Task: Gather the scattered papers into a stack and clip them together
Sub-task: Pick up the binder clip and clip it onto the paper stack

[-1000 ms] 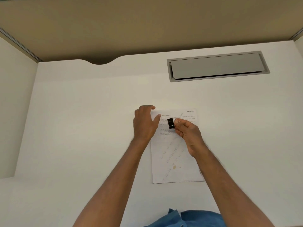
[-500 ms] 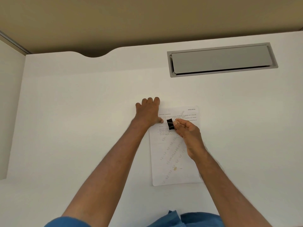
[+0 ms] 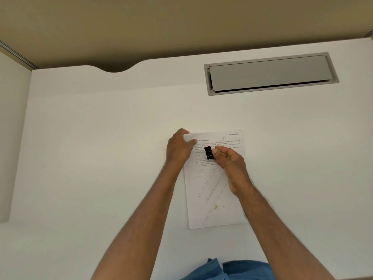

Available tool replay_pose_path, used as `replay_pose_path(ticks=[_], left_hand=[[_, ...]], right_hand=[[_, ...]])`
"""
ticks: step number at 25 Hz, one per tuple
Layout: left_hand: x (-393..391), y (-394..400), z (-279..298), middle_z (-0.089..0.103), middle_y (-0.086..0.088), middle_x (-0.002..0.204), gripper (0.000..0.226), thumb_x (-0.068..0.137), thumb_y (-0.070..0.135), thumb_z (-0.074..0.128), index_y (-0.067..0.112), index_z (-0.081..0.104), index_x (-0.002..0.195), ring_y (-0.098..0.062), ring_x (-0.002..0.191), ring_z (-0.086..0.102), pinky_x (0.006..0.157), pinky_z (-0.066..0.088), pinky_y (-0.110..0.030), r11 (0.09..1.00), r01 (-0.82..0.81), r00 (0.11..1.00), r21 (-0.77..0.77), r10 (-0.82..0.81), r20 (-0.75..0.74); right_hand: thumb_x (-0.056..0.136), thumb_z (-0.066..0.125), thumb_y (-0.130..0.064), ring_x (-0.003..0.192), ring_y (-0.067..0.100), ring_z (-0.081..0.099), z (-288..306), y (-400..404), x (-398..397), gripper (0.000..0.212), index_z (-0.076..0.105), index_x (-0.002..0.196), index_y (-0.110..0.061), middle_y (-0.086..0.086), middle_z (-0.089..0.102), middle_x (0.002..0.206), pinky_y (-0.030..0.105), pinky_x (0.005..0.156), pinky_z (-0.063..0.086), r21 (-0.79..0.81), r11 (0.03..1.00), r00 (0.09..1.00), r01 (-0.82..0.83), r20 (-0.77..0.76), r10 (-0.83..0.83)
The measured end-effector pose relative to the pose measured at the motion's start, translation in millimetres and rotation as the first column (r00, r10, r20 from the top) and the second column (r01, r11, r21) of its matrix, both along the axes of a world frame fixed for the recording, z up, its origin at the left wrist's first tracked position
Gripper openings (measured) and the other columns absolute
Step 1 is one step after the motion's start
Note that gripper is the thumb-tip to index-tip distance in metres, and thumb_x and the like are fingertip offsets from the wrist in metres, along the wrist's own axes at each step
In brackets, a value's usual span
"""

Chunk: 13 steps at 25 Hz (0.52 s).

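The papers [image 3: 216, 190] already lie stacked at centre frame on the desk [image 3: 101, 158]. My left hand [image 3: 179, 148] pinches their upper-left corner; my right hand [image 3: 228, 158] holds the binder clip [image 3: 208, 152] over the page. Clipping remains, I judge.

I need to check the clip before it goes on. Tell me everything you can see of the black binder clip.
The binder clip is small, with a black body that looks like metal and thin silvery wire handles pointing right. The right hand pinches those handles between thumb and fingers, holding the clip over the upper left part of the paper stack, near the printed text. Whether its mouth is open or grips the sheets cannot be told. The left hand holds the stack's top left corner, just beside the clip without touching it.
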<state>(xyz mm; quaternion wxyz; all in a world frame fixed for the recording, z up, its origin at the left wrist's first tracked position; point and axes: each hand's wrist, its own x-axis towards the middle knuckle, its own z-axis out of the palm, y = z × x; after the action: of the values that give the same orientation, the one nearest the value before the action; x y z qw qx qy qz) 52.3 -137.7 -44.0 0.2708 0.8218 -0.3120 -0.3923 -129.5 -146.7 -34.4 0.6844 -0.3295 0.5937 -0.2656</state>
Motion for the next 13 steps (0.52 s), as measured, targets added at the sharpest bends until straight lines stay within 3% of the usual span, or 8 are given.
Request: replay_pose_path(ticks=[2,5,8,13], left_hand=[[-9.5,16.4,-7.9,0.074,0.001,0.109,0.026,0.09,0.023,0.074,0.012,0.065,0.113,-0.022,0.101,0.071,0.093,0.059,-0.042,0.95,-0.308,0.907,-0.05,0.277,-0.316],[-21.8,30.2,-15.3,0.078,-0.008,0.113,0.023,0.099,0.026,0.065,0.012,0.069,0.116,-0.029,0.106,0.075,0.095,0.06,-0.054,0.902,-0.431,0.756,-0.009,0.356,-0.549],[-30.7,32.8,-13.2,0.078,-0.005,0.113,0.025,0.105,0.03,0.056,0.015,0.072,0.117,-0.026,0.105,0.075,0.095,0.061,-0.05,0.899,-0.438,0.767,-0.018,0.363,-0.529],[-35.8,30.6,-17.9,0.076,-0.012,0.099,0.038,0.098,0.042,0.047,0.01,0.067,0.095,-0.037,0.097,0.072,0.088,0.059,-0.056,0.905,-0.421,0.851,-0.064,0.37,-0.373]], right_hand=[[0.091,0.076,-0.021,0.103,0.008,0.072,1.0,0.1,-0.1,0.02,0.072,0.11,-0.022,-0.006,0.079,0.101,0.022,0.095,0.053,0.006,1.0,1.0,-0.001,0.005,0.001],[0.091,0.076,-0.021,0.097,0.004,0.073,0.7,-0.4,-0.4,0.018,0.071,0.108,-0.023,-0.009,0.079,0.096,0.019,0.089,0.053,0.001,1.0,1.0,-0.009,-0.002,0.009],[0.091,0.076,-0.022,0.1,0.004,0.072,-0.4,-0.1,-0.4,0.02,0.071,0.11,-0.023,-0.007,0.079,0.099,0.019,0.089,0.053,0.005,1.0,1.0,-0.01,-0.006,0.01],[0.091,0.076,-0.021,0.102,0.007,0.072,1.1,-0.1,-1.4,0.019,0.071,0.109,-0.022,-0.006,0.078,0.102,0.021,0.093,0.053,0.014,1.0,1.0,-0.014,0.009,0.014]])
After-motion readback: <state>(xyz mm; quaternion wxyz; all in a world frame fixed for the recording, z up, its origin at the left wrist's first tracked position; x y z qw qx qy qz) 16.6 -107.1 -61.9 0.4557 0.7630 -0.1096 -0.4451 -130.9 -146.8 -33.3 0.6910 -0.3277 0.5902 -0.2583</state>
